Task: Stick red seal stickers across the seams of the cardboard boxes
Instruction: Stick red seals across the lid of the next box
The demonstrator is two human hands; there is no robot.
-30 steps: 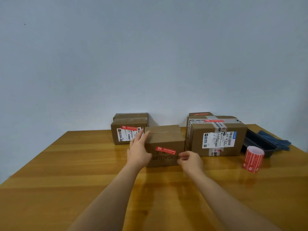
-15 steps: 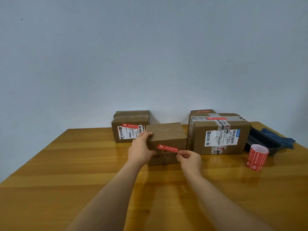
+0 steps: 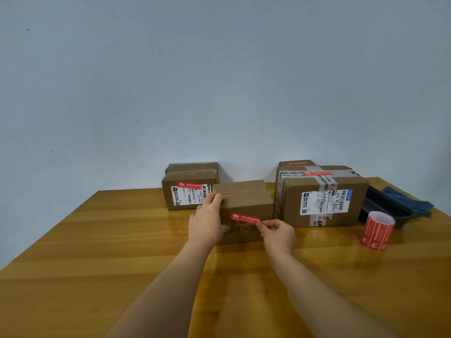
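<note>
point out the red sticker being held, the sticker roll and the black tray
red seal sticker [image 3: 245, 218], head view, middle of the strip in front of the centre box
sticker roll [image 3: 377, 231], head view, red outer side of the roll
black tray [image 3: 385, 207], head view, bare inner floor beside the roll

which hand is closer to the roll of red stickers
The right hand. It pinches the red sticker at the small box's front, left of the roll. The left hand grips the box's far side.
</note>
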